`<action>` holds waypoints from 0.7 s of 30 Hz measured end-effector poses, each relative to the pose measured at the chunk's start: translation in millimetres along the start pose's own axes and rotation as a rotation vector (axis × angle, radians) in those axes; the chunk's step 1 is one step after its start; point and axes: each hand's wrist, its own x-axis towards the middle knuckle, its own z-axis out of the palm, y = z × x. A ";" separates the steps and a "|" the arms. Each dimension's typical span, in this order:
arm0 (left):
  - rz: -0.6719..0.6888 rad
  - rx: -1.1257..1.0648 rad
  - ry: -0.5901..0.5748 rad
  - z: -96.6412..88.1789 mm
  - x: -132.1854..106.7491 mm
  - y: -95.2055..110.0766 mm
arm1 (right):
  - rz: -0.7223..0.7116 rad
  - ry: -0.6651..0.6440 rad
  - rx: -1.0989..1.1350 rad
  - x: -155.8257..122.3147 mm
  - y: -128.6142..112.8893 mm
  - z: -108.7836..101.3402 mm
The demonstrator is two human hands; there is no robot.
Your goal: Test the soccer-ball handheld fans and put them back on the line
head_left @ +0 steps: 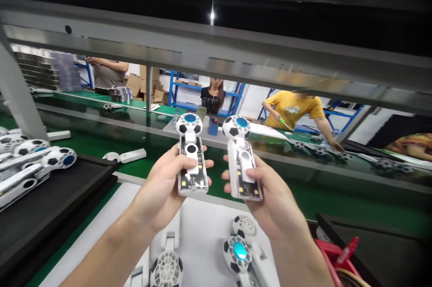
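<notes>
My left hand (165, 183) is closed around a white handheld device (190, 181) with a football-patterned round head and a blue centre. Its thumb presses on the white strip over the exposed circuit board. A matching device (240, 188) is gripped in my right hand (270, 192), the thumb likewise on its white strip. Both are held upright side by side, a small gap apart, above the white sheet (202, 224). Beneath them on the sheet lie more football-headed pieces: a grey-white patterned head (167, 271) and one with a shiny blue centre (238, 253).
A black tray (67, 197) at left carries several similar devices (50, 159). At lower right are a red holder (332, 255) and another black tray (371, 237). A metal shelf frame (168, 44) crosses overhead. Beyond the green bench, a person in yellow (293, 107) handles a tool.
</notes>
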 end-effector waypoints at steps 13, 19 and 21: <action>-0.194 -0.345 -0.442 -11.5 6.6 -8.1 | 0.079 -0.438 0.391 -7.8 0.8 -9.8; -0.024 -0.062 -0.389 -9.8 7.8 -11.8 | -0.050 -0.236 0.119 -7.5 5.2 -4.6; 0.083 0.121 -0.353 -8.8 7.2 -12.8 | -0.125 -0.108 -0.008 -7.8 7.3 -1.4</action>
